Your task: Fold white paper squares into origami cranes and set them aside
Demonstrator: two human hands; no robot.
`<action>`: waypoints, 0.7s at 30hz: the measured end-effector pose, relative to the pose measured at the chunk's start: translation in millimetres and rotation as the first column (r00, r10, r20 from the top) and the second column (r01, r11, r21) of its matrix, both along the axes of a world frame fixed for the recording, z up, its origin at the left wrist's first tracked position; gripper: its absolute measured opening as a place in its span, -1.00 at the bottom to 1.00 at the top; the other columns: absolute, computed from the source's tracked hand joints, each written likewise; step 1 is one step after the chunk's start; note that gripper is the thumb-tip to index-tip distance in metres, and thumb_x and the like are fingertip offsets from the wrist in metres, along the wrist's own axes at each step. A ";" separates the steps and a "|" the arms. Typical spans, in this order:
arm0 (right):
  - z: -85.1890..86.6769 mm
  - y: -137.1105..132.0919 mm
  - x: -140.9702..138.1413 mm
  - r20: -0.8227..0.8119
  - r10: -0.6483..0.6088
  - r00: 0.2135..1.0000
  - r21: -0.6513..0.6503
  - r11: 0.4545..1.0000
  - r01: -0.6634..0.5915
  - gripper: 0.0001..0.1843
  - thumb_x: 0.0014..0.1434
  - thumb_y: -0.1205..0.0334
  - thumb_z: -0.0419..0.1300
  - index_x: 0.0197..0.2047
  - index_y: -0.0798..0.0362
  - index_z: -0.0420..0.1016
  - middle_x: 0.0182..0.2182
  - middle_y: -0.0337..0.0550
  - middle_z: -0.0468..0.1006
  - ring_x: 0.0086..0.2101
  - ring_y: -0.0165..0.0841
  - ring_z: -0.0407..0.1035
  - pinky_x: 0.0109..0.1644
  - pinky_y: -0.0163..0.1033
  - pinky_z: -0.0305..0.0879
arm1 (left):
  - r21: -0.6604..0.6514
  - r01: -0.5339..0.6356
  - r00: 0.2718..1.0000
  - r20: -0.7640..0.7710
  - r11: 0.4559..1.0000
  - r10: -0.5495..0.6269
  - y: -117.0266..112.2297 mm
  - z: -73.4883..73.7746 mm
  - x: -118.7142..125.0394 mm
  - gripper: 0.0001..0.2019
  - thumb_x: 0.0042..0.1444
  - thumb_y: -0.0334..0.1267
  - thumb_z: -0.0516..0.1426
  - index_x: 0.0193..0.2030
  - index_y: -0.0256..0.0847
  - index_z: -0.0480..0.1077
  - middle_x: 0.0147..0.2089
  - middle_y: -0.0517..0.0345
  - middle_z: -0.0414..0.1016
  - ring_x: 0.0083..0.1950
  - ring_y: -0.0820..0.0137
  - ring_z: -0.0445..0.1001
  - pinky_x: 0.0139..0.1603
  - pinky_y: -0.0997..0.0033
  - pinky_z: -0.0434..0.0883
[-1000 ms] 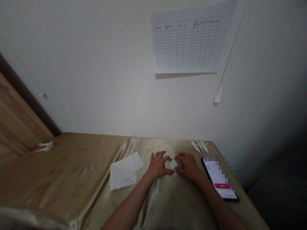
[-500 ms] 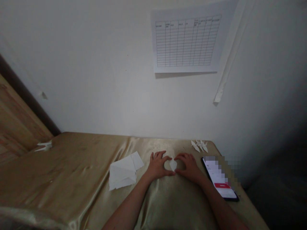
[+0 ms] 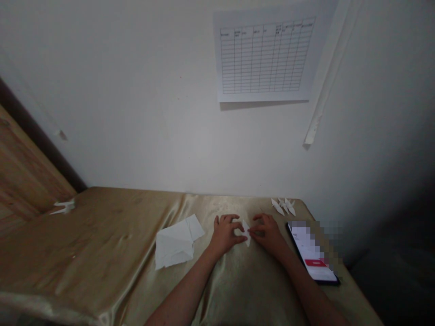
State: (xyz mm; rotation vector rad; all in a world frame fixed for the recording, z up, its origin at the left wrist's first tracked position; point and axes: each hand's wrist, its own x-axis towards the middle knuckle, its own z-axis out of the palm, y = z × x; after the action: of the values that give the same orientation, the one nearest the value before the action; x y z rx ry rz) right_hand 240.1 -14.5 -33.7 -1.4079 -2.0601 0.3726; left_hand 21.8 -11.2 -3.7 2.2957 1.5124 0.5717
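Observation:
A small folded piece of white paper [image 3: 246, 231] lies on the gold satin cloth [image 3: 102, 253] between my two hands. My left hand [image 3: 226, 234] pinches its left side with thumb and forefinger. My right hand [image 3: 268, 233] pinches its right edge, the other fingers curled over the cloth. The paper now shows as a narrow pointed shape.
A loose stack of white paper sheets [image 3: 176, 243] lies left of my hands. Several folded white paper figures [image 3: 282, 206] sit near the wall, another [image 3: 63, 207] at the far left. A phone [image 3: 312, 258] with its screen lit lies right. A printed table sheet [image 3: 263, 56] hangs on the wall.
The paper between my fingers went from a rounded, flat shape to a narrow pointed one. Both hands drew closer in on it.

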 end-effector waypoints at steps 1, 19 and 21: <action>-0.3 0.0 1.2 0.017 0.004 1.000 -0.004 1.000 -0.004 -0.85 0.20 0.24 0.33 -0.19 -0.16 0.74 0.13 -0.08 0.51 0.19 -0.12 0.28 0.35 0.07 0.18 | 0.005 0.005 1.000 -0.009 1.000 -0.005 -0.6 1.0 0.0 -0.77 0.04 0.01 0.43 -0.16 0.15 0.65 0.34 0.21 0.44 0.41 0.06 0.28 0.49 -0.38 -0.13; 0.8 -5.8 -7.1 0.161 -0.122 0.979 -0.022 0.992 0.127 -0.70 0.29 0.14 0.26 0.04 -0.37 0.66 0.23 -0.12 0.43 0.29 -0.07 0.16 0.42 0.14 0.01 | -0.047 -0.101 0.991 -0.088 0.994 0.096 -1.3 5.2 -0.1 -0.63 -0.06 0.09 0.45 -0.05 0.40 0.63 0.60 0.31 0.00 0.51 -0.07 0.13 0.45 -0.55 -0.18; 0.7 -6.2 -9.6 0.173 -0.147 0.974 -0.026 0.988 0.153 -0.70 0.30 0.13 0.24 0.05 -0.38 0.65 0.23 -0.12 0.43 0.31 -0.05 0.14 0.43 0.16 -0.01 | -0.035 -0.112 0.989 -0.098 0.993 0.108 -1.3 6.0 0.1 -0.60 -0.07 0.11 0.45 -0.04 0.41 0.62 0.61 0.31 -0.04 0.51 -0.09 0.13 0.45 -0.54 -0.16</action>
State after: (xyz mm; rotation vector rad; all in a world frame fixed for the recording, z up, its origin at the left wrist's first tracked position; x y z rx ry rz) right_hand 230.5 -20.7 -33.0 -1.6581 -2.0723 0.2375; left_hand 21.9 -12.5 2.3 2.2497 1.6885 0.4601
